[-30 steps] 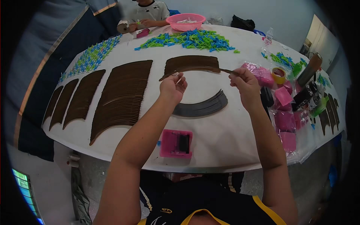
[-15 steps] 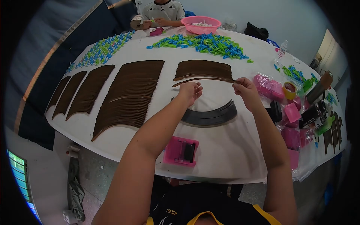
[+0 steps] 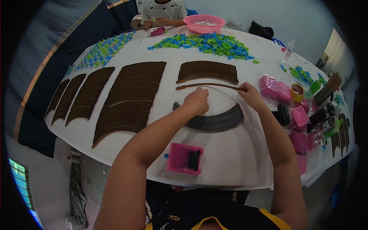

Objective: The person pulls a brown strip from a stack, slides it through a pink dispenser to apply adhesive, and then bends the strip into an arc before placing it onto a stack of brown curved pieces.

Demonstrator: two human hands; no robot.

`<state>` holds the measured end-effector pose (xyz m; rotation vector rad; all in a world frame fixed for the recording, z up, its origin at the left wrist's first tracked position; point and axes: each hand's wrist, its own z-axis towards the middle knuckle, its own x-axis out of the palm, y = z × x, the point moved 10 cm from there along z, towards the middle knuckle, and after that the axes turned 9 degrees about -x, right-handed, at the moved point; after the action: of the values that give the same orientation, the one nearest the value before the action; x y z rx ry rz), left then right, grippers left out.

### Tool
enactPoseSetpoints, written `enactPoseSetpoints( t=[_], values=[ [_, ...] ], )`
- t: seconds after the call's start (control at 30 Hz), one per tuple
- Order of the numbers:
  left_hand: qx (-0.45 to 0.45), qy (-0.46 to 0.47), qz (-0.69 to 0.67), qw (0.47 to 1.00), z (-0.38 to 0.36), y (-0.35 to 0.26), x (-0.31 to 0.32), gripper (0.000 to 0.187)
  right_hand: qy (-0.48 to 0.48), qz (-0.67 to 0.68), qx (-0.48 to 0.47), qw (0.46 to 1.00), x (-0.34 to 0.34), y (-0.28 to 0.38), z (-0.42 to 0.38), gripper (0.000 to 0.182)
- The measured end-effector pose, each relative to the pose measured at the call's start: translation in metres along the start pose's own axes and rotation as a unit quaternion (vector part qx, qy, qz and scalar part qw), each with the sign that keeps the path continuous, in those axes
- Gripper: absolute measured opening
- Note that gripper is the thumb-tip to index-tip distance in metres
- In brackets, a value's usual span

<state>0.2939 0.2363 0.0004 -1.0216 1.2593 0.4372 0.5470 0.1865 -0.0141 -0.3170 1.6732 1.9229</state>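
My right hand [image 3: 251, 96] pinches the right end of a thin, curved brown strip [image 3: 207, 84]. That strip lies just in front of a neat row of similar brown strips [image 3: 207, 71]. My left hand [image 3: 197, 101] is closed, its fingers curled below the strip and apart from it; whether anything is in them is hidden. Under and beside the left hand lies a bundle of dark grey curved strips [image 3: 216, 121]. Closer to me sits a pink tape dispenser-like holder [image 3: 185, 158] with a black part inside.
Larger rows of brown strips [image 3: 130, 99] spread to the left. Blue and green clips [image 3: 214, 43] are heaped at the back, near a pink basket [image 3: 204, 23]. On the right are pink packages [image 3: 275, 88], a tape roll [image 3: 296, 92] and a bottle [image 3: 289, 50]. A person [image 3: 165, 13] sits opposite.
My left hand has moved down and toward me, off the brown strip. My right hand has stayed at the strip's right end, shifting slightly downward.
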Motion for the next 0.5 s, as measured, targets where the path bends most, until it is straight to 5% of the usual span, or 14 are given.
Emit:
enactPoseSetpoints(
  t=[0.03,0.1,0.5],
  values=[
    [0.003,0.003,-0.001,1.000,-0.003,-0.004,0.000,0.039,-0.003,-0.001,0.003,1.000,0.000,-0.007,0.002,0.017],
    [-0.037,0.018,0.046,0.998,-0.005,-0.002,0.003,0.037,-0.001,-0.213,-0.063,0.975,0.001,-0.003,0.010,0.017],
    [-0.030,0.005,0.042,0.999,0.017,0.004,0.009,0.047,-0.021,-0.265,0.042,0.963,0.007,-0.021,0.015,0.022]
  ],
)
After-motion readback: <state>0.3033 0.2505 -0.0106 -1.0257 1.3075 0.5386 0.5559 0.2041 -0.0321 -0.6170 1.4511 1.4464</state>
